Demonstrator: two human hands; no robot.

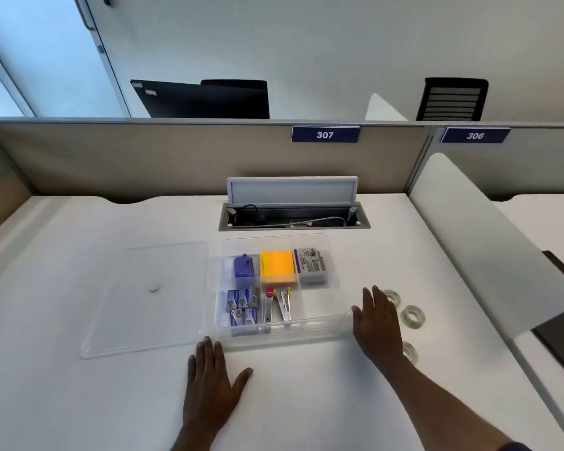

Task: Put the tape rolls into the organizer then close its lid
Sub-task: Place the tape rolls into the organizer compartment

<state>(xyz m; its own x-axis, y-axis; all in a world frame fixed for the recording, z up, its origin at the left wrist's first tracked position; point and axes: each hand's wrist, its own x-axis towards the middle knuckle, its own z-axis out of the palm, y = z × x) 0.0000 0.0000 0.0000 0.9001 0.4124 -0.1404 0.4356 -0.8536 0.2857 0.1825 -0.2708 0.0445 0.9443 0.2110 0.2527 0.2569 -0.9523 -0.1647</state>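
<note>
A clear plastic organizer [339, 307] stands open on the white desk, with several compartments; its front right compartment holds nothing. Its clear lid [144, 301] lies flat on the desk to its left. Three clear tape rolls sit right of the organizer: one [392, 296] partly behind my fingers, one [413, 316] in plain sight, one [410, 351] half hidden by my wrist. My right hand [376, 323] hovers flat between organizer and rolls, fingers apart, holding nothing. My left hand [214, 375] rests flat on the desk in front of the organizer's left corner, empty.
The organizer holds a purple sharpener, orange sticky notes [278, 266], a grey box, staple packs and staple removers. An open cable hatch [293, 216] lies behind it. A white divider [489, 249] bounds the desk on the right, a beige partition at the back.
</note>
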